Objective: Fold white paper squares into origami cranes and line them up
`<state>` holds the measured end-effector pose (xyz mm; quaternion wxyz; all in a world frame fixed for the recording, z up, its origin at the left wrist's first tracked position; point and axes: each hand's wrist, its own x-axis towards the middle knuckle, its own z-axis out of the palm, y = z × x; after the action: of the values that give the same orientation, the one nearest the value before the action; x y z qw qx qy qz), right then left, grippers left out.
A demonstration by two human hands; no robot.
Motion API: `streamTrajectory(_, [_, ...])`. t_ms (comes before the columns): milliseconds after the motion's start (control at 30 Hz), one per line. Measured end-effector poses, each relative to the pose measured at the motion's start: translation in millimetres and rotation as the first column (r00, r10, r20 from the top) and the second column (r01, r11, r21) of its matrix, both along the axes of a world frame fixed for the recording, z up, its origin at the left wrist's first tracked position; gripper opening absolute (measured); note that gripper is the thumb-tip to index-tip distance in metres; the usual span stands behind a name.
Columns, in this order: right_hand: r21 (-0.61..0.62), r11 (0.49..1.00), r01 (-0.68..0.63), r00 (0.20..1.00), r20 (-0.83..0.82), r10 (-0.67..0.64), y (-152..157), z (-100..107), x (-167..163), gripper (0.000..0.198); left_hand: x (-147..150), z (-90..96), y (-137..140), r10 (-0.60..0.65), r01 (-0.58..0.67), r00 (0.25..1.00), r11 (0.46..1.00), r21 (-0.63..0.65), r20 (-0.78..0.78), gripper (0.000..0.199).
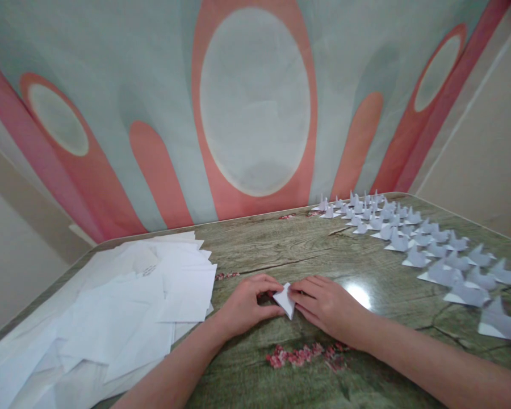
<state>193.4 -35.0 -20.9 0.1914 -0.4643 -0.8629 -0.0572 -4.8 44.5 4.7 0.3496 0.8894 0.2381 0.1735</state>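
A small piece of folded white paper (286,302), roughly triangular, is held low over the wood-patterned table (247,363) in front of me. My left hand (249,304) pinches its left edge between thumb and fingers. From the other side, my right hand (323,304) has its fingertips closed on the right edge. Parts of the paper are hidden under the fingers of both hands. Whether it rests on the tabletop I cannot tell.
Loose white paper sheets (123,307) lie in a wide overlapping heap on the left. Rows of folded paper birds (398,241) stand along the right side. A patterned wall covering (255,102) rises behind the table's back edge.
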Motion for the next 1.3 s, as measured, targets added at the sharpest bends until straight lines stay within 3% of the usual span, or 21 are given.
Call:
streamTrajectory(333, [0.03,0.999,0.036,0.986,-0.164,-0.031,1.3,-2.8,0.3,0.02,-0.4,-0.9,0.0,0.028,-0.027,0.999,0.999,-0.028,0.021,0.029])
streamTrajectory(833, [-0.096,0.992,0.086,0.91,-0.398,-0.118,11.3,-9.9,1.6,0.019,0.2,6.0,-3.2,0.037,-0.04,0.998,0.997,-0.061,-0.043,0.026])
streamTrajectory(1300, [-0.128,0.987,0.098,0.897,-0.418,-0.143,12.2,-5.8,0.9,0.019,2.7,1.0,-1.6,0.084,-0.083,0.996,0.994,-0.074,0.006,0.021])
